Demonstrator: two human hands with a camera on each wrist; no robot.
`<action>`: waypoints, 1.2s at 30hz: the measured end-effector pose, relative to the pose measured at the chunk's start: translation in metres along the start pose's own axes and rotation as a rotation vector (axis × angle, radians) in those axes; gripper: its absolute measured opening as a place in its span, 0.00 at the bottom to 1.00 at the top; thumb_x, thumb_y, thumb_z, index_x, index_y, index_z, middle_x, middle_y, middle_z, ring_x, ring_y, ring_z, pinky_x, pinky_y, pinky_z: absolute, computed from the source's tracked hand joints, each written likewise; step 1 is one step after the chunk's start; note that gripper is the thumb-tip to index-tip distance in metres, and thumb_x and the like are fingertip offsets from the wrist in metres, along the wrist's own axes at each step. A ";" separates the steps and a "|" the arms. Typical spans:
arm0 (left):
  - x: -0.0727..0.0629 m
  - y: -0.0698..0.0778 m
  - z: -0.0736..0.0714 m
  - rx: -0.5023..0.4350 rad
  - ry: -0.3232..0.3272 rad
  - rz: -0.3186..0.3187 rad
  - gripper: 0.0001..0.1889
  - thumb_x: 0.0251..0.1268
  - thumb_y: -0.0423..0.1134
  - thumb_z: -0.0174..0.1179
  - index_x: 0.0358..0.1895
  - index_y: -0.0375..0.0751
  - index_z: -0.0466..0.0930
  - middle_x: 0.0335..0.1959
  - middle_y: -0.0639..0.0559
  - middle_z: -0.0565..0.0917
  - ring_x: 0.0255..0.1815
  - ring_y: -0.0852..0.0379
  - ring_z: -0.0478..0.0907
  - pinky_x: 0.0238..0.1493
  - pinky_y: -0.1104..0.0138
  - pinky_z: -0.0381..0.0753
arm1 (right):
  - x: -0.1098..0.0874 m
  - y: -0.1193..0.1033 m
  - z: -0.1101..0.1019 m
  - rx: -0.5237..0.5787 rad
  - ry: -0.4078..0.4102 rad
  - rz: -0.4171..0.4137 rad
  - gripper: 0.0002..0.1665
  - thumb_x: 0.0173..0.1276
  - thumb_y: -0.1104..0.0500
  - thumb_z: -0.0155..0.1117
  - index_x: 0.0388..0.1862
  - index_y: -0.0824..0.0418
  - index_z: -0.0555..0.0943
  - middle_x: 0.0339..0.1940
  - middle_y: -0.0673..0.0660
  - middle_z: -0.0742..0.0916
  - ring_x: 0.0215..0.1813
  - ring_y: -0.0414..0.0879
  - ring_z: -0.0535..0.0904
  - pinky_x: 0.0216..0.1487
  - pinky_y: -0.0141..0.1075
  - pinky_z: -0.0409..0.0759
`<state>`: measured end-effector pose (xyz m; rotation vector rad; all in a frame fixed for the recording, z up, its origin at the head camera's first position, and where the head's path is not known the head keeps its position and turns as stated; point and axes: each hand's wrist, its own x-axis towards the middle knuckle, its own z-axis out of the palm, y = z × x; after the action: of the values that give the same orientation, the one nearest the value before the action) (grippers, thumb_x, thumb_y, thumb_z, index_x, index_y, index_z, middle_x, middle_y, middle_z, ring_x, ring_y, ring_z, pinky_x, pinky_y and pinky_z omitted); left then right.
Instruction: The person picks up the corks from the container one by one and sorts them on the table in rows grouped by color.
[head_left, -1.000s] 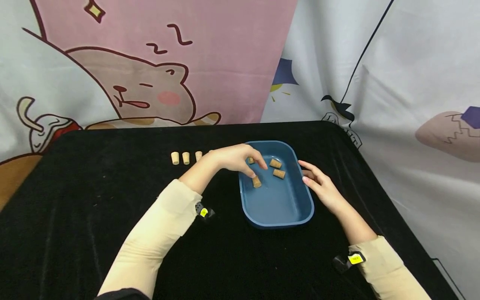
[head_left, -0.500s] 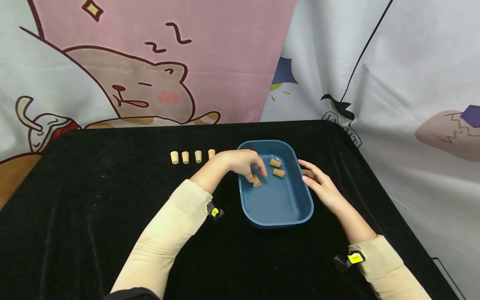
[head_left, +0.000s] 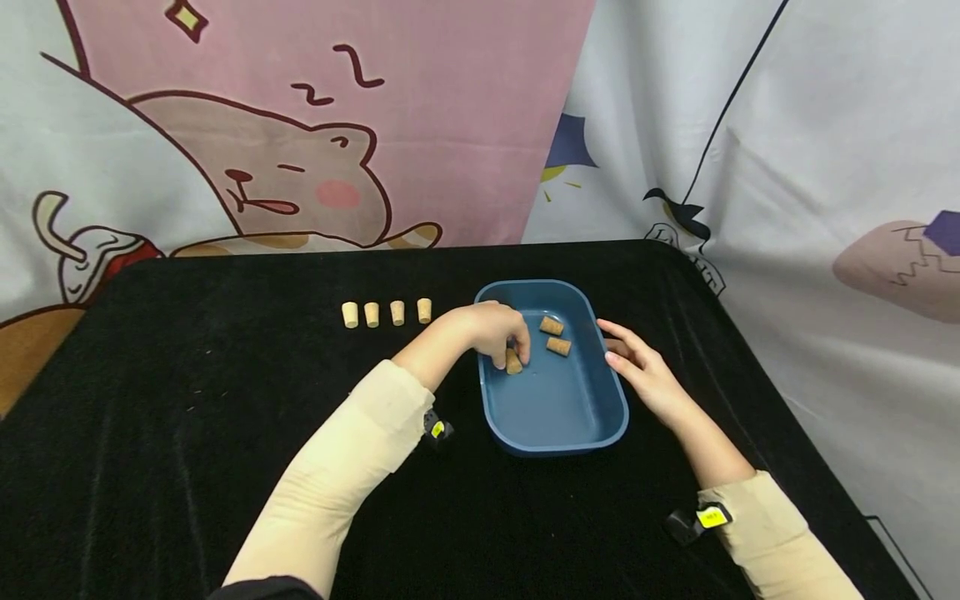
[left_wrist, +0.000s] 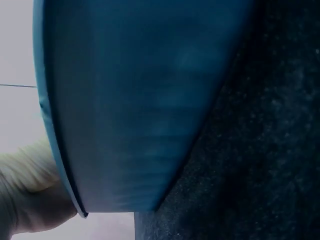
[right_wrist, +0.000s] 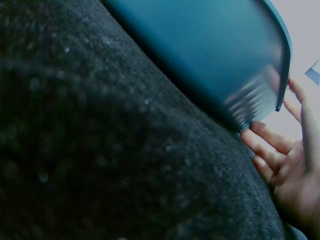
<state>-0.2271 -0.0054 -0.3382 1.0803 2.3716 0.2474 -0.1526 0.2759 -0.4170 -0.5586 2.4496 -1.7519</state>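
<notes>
Nearer L hand (head_left: 498,330) straddles cork (head_left: 513,364) lying approx lengthwise in L side of tub (head_left: 558,410), can't tell if pinched; R hand (head_left: 639,369), fingers loose, touches tub's R.

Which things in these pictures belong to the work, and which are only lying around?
Likely part of the work:
blue bin
corks inside it
row of four corks

Likely just around:
pale specks on the black cloth
printed curtain behind
</notes>
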 end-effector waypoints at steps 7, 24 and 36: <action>-0.003 0.000 0.002 0.018 0.039 0.038 0.09 0.57 0.33 0.68 0.38 0.53 0.86 0.36 0.59 0.80 0.40 0.60 0.72 0.44 0.66 0.70 | 0.001 0.000 0.000 -0.001 -0.004 -0.002 0.29 0.77 0.61 0.46 0.75 0.60 0.57 0.60 0.74 0.74 0.52 0.39 0.78 0.49 0.33 0.76; 0.000 -0.010 0.007 -0.088 0.126 0.154 0.05 0.59 0.38 0.68 0.38 0.49 0.84 0.31 0.58 0.79 0.35 0.61 0.73 0.40 0.70 0.72 | 0.000 0.002 0.000 -0.007 0.004 -0.005 0.29 0.77 0.61 0.47 0.74 0.60 0.58 0.60 0.73 0.75 0.52 0.39 0.78 0.49 0.33 0.76; -0.012 -0.016 0.007 -0.303 0.322 0.308 0.15 0.63 0.37 0.64 0.52 0.38 0.82 0.38 0.54 0.79 0.43 0.55 0.74 0.49 0.60 0.74 | -0.001 0.001 0.001 -0.010 0.011 -0.011 0.29 0.77 0.61 0.47 0.74 0.61 0.58 0.59 0.73 0.75 0.51 0.40 0.79 0.48 0.33 0.76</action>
<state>-0.2275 -0.0249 -0.3455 1.3294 2.3197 0.9207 -0.1521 0.2756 -0.4182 -0.5660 2.4688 -1.7521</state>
